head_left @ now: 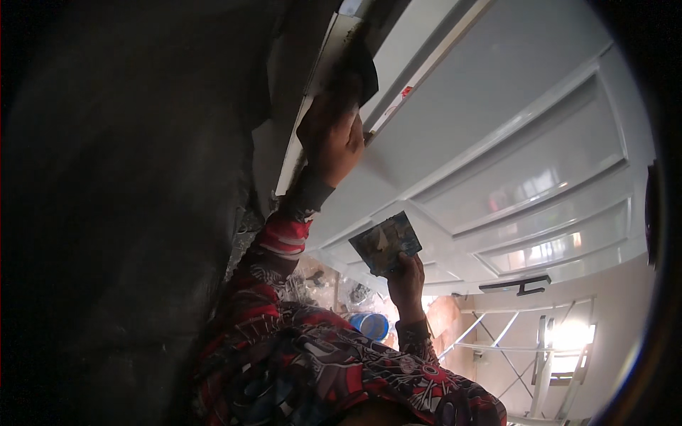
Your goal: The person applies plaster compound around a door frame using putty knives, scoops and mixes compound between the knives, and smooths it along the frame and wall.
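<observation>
My left hand [339, 145] reaches up along a pale strip [323, 67] beside the white door, its fingers bent. It is closed on a dark, flat, thin-edged piece [368, 77]; deep shadow hides its exact kind and part of the fingers. Lower down, my right hand [406, 282] grips a square flat board [387, 243] by its near edge, thumb on top. Pale and dark smears cover the board's face. Both forearms wear patterned red, black and white sleeves.
A glossy white panelled door [490, 163] with a dark handle [522, 285] spans the right. Below it are a blue round container [371, 326] on the floor and a pale metal frame with crossed bars [508, 348]. A dark surface [135, 213] fills the left.
</observation>
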`<state>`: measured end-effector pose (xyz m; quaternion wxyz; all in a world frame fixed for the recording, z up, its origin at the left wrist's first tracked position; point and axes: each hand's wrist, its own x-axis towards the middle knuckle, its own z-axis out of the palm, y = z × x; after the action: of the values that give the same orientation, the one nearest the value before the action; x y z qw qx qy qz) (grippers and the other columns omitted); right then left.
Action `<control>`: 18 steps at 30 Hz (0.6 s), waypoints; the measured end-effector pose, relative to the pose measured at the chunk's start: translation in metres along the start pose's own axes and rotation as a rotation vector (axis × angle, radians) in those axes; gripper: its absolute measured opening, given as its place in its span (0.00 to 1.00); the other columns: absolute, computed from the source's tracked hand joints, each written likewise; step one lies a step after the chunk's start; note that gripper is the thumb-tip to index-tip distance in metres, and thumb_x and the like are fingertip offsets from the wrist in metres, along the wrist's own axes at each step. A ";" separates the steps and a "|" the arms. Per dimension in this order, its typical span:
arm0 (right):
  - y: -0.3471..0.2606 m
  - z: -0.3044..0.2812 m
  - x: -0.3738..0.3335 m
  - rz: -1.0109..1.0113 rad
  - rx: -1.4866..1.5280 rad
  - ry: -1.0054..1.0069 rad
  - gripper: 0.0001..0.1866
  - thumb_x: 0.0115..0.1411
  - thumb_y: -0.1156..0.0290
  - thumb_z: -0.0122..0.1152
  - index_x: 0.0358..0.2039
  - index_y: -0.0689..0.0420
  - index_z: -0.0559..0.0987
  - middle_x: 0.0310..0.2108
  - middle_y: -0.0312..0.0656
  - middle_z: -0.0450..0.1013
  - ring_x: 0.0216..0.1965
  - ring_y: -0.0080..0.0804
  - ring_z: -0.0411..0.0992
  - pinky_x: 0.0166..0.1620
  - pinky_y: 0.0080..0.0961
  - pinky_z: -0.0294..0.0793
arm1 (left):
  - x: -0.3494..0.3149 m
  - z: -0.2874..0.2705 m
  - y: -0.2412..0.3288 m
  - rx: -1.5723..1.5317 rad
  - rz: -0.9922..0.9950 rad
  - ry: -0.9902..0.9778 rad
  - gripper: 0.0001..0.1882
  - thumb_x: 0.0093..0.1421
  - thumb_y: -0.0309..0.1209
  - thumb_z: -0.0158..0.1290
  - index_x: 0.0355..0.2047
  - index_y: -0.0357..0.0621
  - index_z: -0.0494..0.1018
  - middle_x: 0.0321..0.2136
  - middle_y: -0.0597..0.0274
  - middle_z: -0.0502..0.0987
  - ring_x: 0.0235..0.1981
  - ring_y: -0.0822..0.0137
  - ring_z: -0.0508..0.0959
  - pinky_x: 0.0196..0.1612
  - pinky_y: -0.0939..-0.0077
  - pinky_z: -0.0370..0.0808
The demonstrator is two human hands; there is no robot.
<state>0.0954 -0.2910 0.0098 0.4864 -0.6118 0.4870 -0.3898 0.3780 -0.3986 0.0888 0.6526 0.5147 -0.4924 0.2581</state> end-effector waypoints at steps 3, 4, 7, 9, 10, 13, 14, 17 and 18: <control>0.010 -0.004 0.000 -0.174 -0.384 -0.068 0.16 0.64 0.77 0.42 0.49 0.68 0.71 0.46 0.50 0.73 0.44 0.41 0.77 0.42 0.35 0.83 | -0.008 -0.004 -0.006 -0.208 0.009 0.112 0.19 0.52 0.17 0.55 0.46 0.42 0.76 0.31 0.53 0.75 0.28 0.53 0.76 0.30 0.65 0.73; 0.012 -0.004 0.002 -0.176 -0.388 -0.062 0.16 0.64 0.77 0.42 0.49 0.68 0.71 0.46 0.50 0.73 0.44 0.41 0.77 0.42 0.35 0.83 | -0.009 -0.004 -0.005 -0.229 -0.040 0.137 0.10 0.55 0.18 0.56 0.38 0.39 0.76 0.29 0.52 0.74 0.26 0.53 0.75 0.28 0.65 0.71; 0.008 0.011 0.002 0.066 0.333 -0.015 0.17 0.64 0.73 0.42 0.49 0.69 0.70 0.46 0.51 0.72 0.44 0.42 0.77 0.42 0.37 0.83 | -0.003 -0.012 -0.016 -0.160 -0.160 0.125 0.04 0.56 0.18 0.56 0.31 0.38 0.74 0.25 0.51 0.73 0.25 0.52 0.74 0.27 0.65 0.70; -0.004 0.015 0.001 0.139 0.317 -0.020 0.18 0.64 0.70 0.42 0.49 0.69 0.70 0.46 0.51 0.72 0.43 0.42 0.77 0.41 0.39 0.83 | 0.007 -0.008 -0.013 -0.240 -0.145 0.178 0.04 0.56 0.18 0.56 0.27 0.37 0.71 0.23 0.51 0.72 0.24 0.52 0.73 0.27 0.65 0.68; -0.006 0.015 -0.001 0.136 0.315 -0.013 0.18 0.64 0.70 0.42 0.49 0.69 0.70 0.46 0.51 0.72 0.43 0.42 0.77 0.41 0.39 0.83 | 0.010 -0.007 -0.011 -0.198 -0.136 0.176 0.04 0.56 0.18 0.56 0.27 0.37 0.72 0.23 0.51 0.72 0.24 0.51 0.73 0.27 0.65 0.68; -0.008 0.014 -0.009 0.055 0.317 0.023 0.17 0.64 0.71 0.42 0.48 0.69 0.70 0.45 0.51 0.73 0.42 0.41 0.77 0.41 0.38 0.83 | 0.013 0.001 -0.007 -0.179 -0.153 0.172 0.05 0.59 0.20 0.55 0.26 0.36 0.71 0.22 0.51 0.71 0.23 0.54 0.71 0.27 0.67 0.67; -0.005 0.014 -0.011 0.028 0.176 0.034 0.17 0.64 0.72 0.42 0.48 0.69 0.70 0.45 0.51 0.73 0.42 0.41 0.77 0.42 0.38 0.82 | 0.013 0.003 -0.005 -0.195 -0.181 0.170 0.08 0.61 0.22 0.54 0.25 0.35 0.70 0.21 0.51 0.70 0.21 0.56 0.70 0.27 0.69 0.66; -0.005 0.012 -0.016 0.006 0.032 0.040 0.17 0.64 0.72 0.42 0.48 0.69 0.71 0.44 0.50 0.73 0.42 0.39 0.77 0.42 0.37 0.82 | 0.024 0.003 0.006 -0.122 -0.050 0.225 0.07 0.61 0.21 0.53 0.25 0.36 0.70 0.22 0.50 0.71 0.22 0.56 0.70 0.28 0.68 0.67; -0.005 0.012 -0.017 0.009 0.030 0.036 0.17 0.64 0.72 0.42 0.48 0.69 0.71 0.44 0.50 0.73 0.43 0.39 0.77 0.42 0.36 0.82 | 0.022 -0.001 0.008 -0.077 -0.013 0.154 0.06 0.62 0.21 0.53 0.27 0.35 0.71 0.24 0.50 0.72 0.25 0.56 0.72 0.30 0.68 0.68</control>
<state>0.1042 -0.2712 0.0116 0.4885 -0.5949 0.4926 -0.4059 0.3803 -0.3988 0.1124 0.7096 0.4711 -0.4470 0.2734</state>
